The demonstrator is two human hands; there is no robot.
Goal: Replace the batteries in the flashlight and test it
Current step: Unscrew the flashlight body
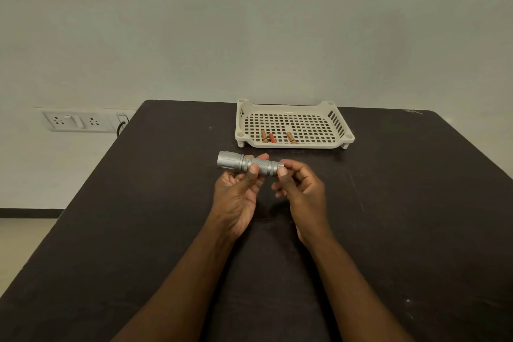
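- A pale wall (249, 22) fills the upper half of the view, with a white socket panel (86, 120) low on its left side and a black cord hanging from the panel's right end.
- A dark table (388, 216) runs from the wall toward the person.
- A cream plastic tray (337, 122) with a grid floor stands on short feet at the far side of the table, right of centre.
- The left hand (238, 197) is held palm up above the table, its fingers curled under the flashlight and its thumb pressed on top of the ribbed barrel, so it grips the flashlight.
- The right hand (302, 189) is just beside it, thumb and forefinger pinching the tail end of the flashlight while the other fingers curl loosely.
- The silver flashlight (247, 164) lies level between the two hands, wide head pointing left, just in front of the tray.
- Three small batteries lie near the tray's front edge: a brown battery (264, 136), a red battery (272, 138) just right of it, and another brown one (291, 137) further right.
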